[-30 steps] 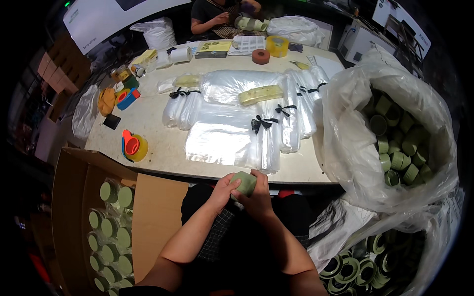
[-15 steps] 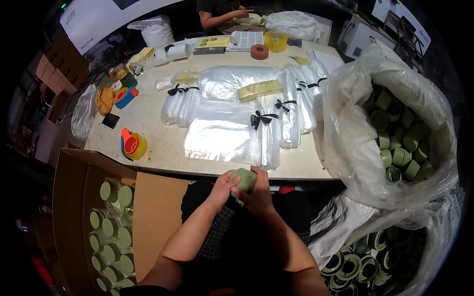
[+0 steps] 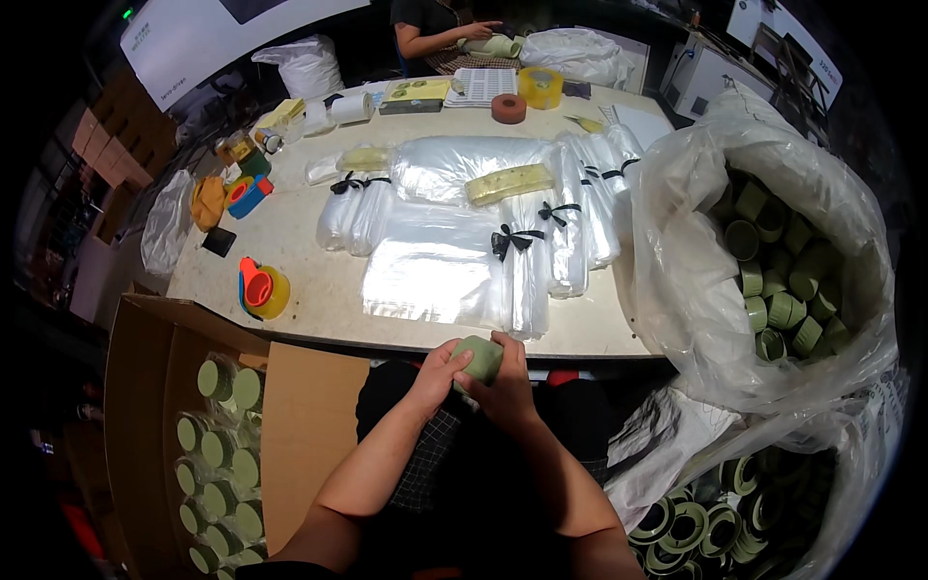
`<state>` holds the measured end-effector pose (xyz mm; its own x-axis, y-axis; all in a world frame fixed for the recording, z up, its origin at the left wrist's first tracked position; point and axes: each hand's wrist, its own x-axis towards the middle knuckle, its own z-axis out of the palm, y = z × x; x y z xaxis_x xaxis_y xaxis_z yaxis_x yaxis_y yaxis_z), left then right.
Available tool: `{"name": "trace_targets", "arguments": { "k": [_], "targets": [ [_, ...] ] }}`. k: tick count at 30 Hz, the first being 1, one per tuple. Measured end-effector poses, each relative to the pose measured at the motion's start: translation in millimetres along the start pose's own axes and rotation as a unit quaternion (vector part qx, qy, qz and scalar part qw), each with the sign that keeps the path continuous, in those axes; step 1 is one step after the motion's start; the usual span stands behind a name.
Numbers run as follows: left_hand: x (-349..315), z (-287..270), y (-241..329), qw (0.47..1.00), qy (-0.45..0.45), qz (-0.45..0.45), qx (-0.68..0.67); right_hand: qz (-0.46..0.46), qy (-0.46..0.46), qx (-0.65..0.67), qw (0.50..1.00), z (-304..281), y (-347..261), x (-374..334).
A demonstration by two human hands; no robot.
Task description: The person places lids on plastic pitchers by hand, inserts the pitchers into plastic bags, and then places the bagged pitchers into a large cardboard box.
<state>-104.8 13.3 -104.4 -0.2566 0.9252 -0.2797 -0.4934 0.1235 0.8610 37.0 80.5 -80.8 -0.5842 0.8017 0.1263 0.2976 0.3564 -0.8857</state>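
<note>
Between my two hands, just off the table's near edge, is a sage-green plastic cap [image 3: 480, 355]. My left hand [image 3: 437, 377] grips its left side, the thumb lying across the face. From the right, my right hand [image 3: 507, 382] closes on it, with its fingers round the edge. The underside of the cap is hidden by the hands. Beyond them on the table [image 3: 329, 319] lies a stack of flat clear plastic bags [image 3: 435, 266]. Beside it are bag bundles [image 3: 527, 285] tied with black strips.
At left, an open cardboard box [image 3: 314, 416] holds several wrapped green caps. Plastic-lined sacks [image 3: 677, 251] at right contain green cups and rings [image 3: 688, 522]. Tape dispensers [image 3: 266, 290], a tape roll [image 3: 539, 87] and papers lie on the table. Another person [image 3: 435, 43] sits across it.
The view has shifted slightly, so the table sits a little lower. Both hands keep their hold on the green cap, with hardly any movement.
</note>
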Motion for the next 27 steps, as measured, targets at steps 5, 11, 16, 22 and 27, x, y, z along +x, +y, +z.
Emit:
{"name": "trace_targets", "arguments": {
  "k": [5, 11, 16, 22, 27],
  "targets": [
    [0.7, -1.2, -1.1, 1.0, -0.001, 0.002, 0.003, 0.001, -0.001, -0.001, 1.0, -0.2, -0.6, -0.5],
    [2.3, -3.0, -4.6, 1.0, -0.001, 0.011, 0.012, 0.018, 0.001, 0.016, 1.0, 0.3, -0.3, -0.8],
    [0.8, 0.8, -0.4, 1.0, 0.01, -0.012, 0.009, 0.016, -0.004, 0.006, 1.0, -0.9, 0.5, -0.7],
    [2.8, -1.5, -2.7, 1.0, 0.003, -0.011, 0.005, 0.008, 0.0, 0.011, 1.0, -1.0, 1.1, -0.5],
    [2.7, -0.1, -3.0, 1.0, 0.001, -0.005, 0.003, -0.012, 0.012, 0.013, 1.0, 1.0, 5.2, -1.2]
  ]
}}
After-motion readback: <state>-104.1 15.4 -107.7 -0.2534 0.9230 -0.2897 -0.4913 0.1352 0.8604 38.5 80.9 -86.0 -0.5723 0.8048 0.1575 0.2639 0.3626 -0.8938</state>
